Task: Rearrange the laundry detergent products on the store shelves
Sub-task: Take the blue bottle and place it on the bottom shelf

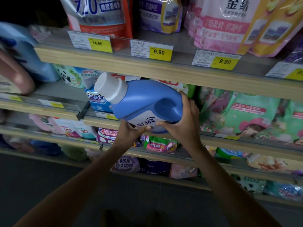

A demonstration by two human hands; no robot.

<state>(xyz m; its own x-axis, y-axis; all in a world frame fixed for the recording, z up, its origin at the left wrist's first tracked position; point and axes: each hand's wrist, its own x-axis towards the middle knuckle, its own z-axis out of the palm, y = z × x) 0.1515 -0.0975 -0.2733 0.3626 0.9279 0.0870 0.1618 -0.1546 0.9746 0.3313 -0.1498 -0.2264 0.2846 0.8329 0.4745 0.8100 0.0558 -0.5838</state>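
Note:
A blue detergent bottle (144,99) with a white cap (109,87) is held in front of the shelves, tilted so the cap points up and left. My left hand (129,133) grips its base from below. My right hand (183,122) wraps the bottom right side beside the handle. The bottle floats level with the second shelf (65,90), just under the wooden edge of the top shelf (131,64).
The top shelf holds refill pouches, red-silver (98,13), purple (160,13) and pink (221,25), behind yellow price tags (159,52). Green pouches (242,115) fill the second shelf's right side; blue and pink bottles (24,54) stand at left. Lower shelves carry several more pouches.

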